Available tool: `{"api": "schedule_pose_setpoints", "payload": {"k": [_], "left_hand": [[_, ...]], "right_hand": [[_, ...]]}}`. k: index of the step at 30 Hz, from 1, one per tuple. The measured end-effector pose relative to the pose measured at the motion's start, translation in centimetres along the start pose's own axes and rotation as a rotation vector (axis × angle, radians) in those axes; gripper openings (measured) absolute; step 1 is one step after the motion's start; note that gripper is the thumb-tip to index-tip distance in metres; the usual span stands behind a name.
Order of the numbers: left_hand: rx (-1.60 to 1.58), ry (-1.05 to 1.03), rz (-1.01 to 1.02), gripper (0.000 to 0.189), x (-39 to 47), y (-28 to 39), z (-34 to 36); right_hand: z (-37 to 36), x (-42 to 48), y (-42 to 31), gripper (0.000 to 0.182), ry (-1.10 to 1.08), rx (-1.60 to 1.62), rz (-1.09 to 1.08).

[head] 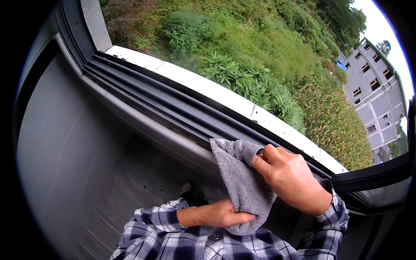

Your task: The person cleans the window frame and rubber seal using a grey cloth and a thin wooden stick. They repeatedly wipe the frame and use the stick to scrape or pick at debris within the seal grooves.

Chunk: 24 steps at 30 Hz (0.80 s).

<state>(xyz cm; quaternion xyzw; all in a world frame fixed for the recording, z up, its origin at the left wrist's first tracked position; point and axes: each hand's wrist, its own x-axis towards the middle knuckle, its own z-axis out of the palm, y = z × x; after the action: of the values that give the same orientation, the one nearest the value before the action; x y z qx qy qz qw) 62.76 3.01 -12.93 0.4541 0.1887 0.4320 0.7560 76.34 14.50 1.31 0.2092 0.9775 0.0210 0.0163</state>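
A grey terry cloth point(243, 182) hangs between my hands, its upper edge over the dark metal window track point(182, 107). My left hand point(227, 213) grips the lower part of the cloth close to my body, thumb on top. My right hand point(286, 172) is closed on the cloth's upper right corner, just above the track, with its fingertips partly hidden by the fold. The track's parallel ridges run from the upper left down to the right.
A pale inner sill edge point(130, 113) borders the track, and a white outer ledge point(208, 94) lies beyond it. A dark window frame point(373, 175) with glass stands at the right. Below is a grey floor point(130, 195). Outside are plants and a grey building point(373, 97).
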Motion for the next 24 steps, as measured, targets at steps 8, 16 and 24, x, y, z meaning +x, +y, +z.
{"api": "schedule_pose_setpoints", "payload": {"k": [8, 16, 24], "left_hand": [[0.056, -0.323, -0.056, 0.039, 4.0, -3.5, 4.1], [0.057, -0.516, -0.149, 0.04, 7.6, -7.0, 7.8], [0.043, -0.392, -0.176, 0.049, 5.5, -5.6, 5.1]], "right_hand": [[-0.4, -9.6, 0.8, 0.02, 0.001, -0.025, 0.237], [-0.8, -16.8, 0.6, 0.015, 0.001, -0.081, 0.448], [-1.8, -12.3, 2.4, 0.014, -0.034, -0.068, 0.226]]}}
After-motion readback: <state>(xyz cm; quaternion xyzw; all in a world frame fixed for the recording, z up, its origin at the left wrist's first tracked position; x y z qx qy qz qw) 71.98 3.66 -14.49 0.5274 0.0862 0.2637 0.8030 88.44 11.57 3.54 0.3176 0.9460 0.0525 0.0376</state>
